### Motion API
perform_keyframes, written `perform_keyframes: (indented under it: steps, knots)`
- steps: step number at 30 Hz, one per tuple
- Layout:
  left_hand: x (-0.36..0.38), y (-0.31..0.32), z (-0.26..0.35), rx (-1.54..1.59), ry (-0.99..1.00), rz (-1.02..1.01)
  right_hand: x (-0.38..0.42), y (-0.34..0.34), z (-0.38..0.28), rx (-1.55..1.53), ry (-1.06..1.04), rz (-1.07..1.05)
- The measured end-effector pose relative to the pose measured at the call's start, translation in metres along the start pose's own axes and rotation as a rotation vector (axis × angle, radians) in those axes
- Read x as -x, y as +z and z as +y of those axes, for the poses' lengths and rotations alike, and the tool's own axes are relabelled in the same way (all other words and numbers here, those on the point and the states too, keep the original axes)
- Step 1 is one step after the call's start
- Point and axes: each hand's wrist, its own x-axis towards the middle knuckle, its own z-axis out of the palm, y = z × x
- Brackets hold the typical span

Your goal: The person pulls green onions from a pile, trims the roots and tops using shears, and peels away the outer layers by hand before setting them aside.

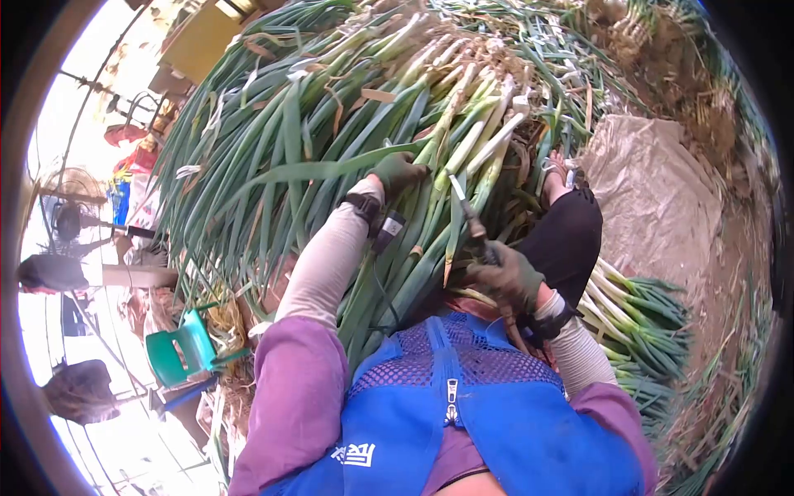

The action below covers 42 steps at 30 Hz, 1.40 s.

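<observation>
Long green onions (281, 157) with white stalks and dark green leaves lie in a big heap in front of me, roots toward the far side. My left hand (399, 171), in a dark green glove, is closed on the leaves of a few green onions at the near side of the heap. My right hand (506, 274), also gloved, is wrapped round the handle of an air blow gun (473, 221). Its thin nozzle points up and left, close over the white stalks (488, 145). A brownish hose runs down from the grip past my wrist.
Peeled-looking green onions (633, 318) lie in a pile at my right, beside a beige sheet (653, 178) on the ground. A green plastic chair (184, 347) stands at left, with a fan (70, 219) beyond it. A yellow box (198, 41) is at upper left.
</observation>
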Motion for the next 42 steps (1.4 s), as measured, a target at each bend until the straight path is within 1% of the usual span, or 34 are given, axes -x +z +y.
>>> perform_keyframes:
  steps: [2, 3, 5, 6, 7, 8, 9, 10, 11, 12, 15, 18, 19, 20, 22, 23, 24, 26, 27, 28, 29, 30, 34, 37, 39, 40, 42]
  knots:
    - [0.007, -0.004, -0.001, 0.144, -0.028, -0.086, -0.007, 0.010, 0.004, -0.005, 0.022, 0.039]
    - [0.012, -0.009, 0.003, 0.086, -0.025, -0.104, -0.011, 0.013, 0.006, -0.006, 0.029, 0.055]
    - [0.028, -0.022, 0.019, -0.028, -0.020, -0.131, -0.021, 0.010, -0.001, -0.139, 0.026, 0.091]
    - [0.038, -0.023, 0.029, 0.010, -0.030, -0.126, -0.024, 0.011, -0.005, -0.205, 0.022, 0.107]
    - [0.049, -0.023, 0.039, 0.044, -0.040, -0.121, -0.022, 0.015, -0.012, -0.254, 0.103, 0.041]
    - [0.053, -0.023, 0.044, 0.078, -0.049, -0.117, -0.019, 0.018, -0.019, -0.166, 0.089, 0.017]
    - [0.050, -0.020, 0.043, 0.093, -0.027, -0.070, -0.014, 0.021, -0.025, -0.076, 0.076, -0.004]
    - [0.048, -0.020, 0.041, 0.052, -0.045, -0.066, -0.012, 0.023, -0.028, 0.016, 0.066, -0.022]
    - [0.047, -0.021, 0.039, 0.011, -0.063, -0.064, -0.015, 0.024, -0.025, 0.136, 0.035, 0.065]
    - [0.050, -0.021, 0.045, -0.028, -0.083, -0.061, -0.020, 0.022, -0.019, 0.119, 0.040, 0.083]
    - [0.037, -0.013, 0.023, -0.003, -0.030, -0.035, -0.046, 0.014, -0.016, 0.071, 0.040, 0.142]
    - [0.043, -0.014, 0.030, 0.025, -0.043, -0.061, -0.073, 0.002, -0.032, 0.218, 0.062, 0.126]
    - [0.042, -0.014, 0.027, 0.053, -0.046, -0.078, -0.088, 0.004, -0.026, 0.111, 0.088, 0.162]
    - [0.041, -0.014, 0.024, 0.083, -0.050, -0.094, -0.095, 0.000, -0.018, 0.052, 0.110, 0.154]
    - [0.045, -0.016, 0.028, 0.175, -0.055, -0.122, -0.095, -0.004, -0.025, -0.067, 0.152, 0.138]
    - [0.049, -0.017, 0.030, 0.239, -0.054, -0.132, -0.092, -0.003, -0.013, 0.060, 0.023, 0.186]
    - [0.051, -0.017, 0.033, 0.306, -0.055, -0.144, -0.078, 0.003, -0.014, 0.149, 0.004, 0.169]
    - [0.044, -0.016, 0.026, 0.281, -0.043, -0.123, -0.038, 0.010, -0.030, 0.329, -0.029, 0.136]
    - [0.041, -0.015, 0.022, 0.270, -0.039, -0.114, -0.023, 0.014, -0.038, 0.296, 0.041, 0.059]
    - [0.038, -0.015, 0.021, 0.191, -0.015, -0.088, -0.013, 0.017, -0.046, 0.261, 0.110, -0.019]
    - [0.034, -0.015, 0.019, 0.110, 0.010, -0.061, -0.008, 0.019, -0.054, 0.298, 0.133, -0.031]
    - [0.032, -0.014, 0.018, 0.029, 0.035, -0.034, -0.010, 0.021, -0.054, 0.324, 0.135, 0.003]
    - [0.031, -0.008, 0.017, 0.165, 0.001, -0.057, -0.041, 0.019, -0.046, 0.387, 0.102, 0.151]
    - [0.030, -0.006, 0.012, 0.090, 0.064, -0.043, -0.092, 0.010, -0.025, 0.407, 0.084, 0.236]
    - [0.036, -0.005, 0.016, 0.151, 0.020, -0.094, -0.122, 0.002, -0.023, 0.428, 0.056, 0.313]
    - [0.039, -0.005, 0.017, 0.180, -0.002, -0.120, -0.134, -0.005, -0.024, 0.423, 0.080, 0.314]
    - [0.049, -0.007, 0.020, 0.280, 0.018, -0.166, -0.150, -0.019, -0.025, 0.412, 0.129, 0.317]
